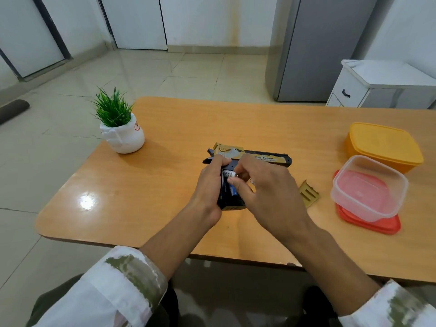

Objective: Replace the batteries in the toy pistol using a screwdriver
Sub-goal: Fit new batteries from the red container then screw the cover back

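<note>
Both hands are at work on one toy pistol (264,158), which lies on its side near the middle of the wooden table (165,185), barrel pointing right and grip toward the person. The left hand (207,187) grips the pistol from the left, with its fingers curled over the rear of the frame and the top of the grip. The right hand (266,192) comes in from the right and pinches one white battery (229,173) between thumb and forefinger. The battery's silver end shows at the upper end of the open battery compartment (225,188) in the grip. One blue-labelled thing (234,191) sits lower in the same compartment; whether it is a second battery cannot be told, since the right thumb hides part of it.

One gold cover plate (309,193) with ribbed slots lies flat on the table just to the right of the right hand, apart from the pistol.

Three container parts stand near the table's right edge: one yellow box (382,145) with its lid on, one clear tub (370,185) in front of it, and one red lid (368,224) under the clear tub. The clear tub and the yellow box are touching or almost so.

One small green plant in a white pot (122,138) stands at the far left corner of the table, well apart from the pistol.

Two pale, blotched sleeves, one on the left arm (118,286) and one on the right (401,305), are pushed back from the forearms.
</note>
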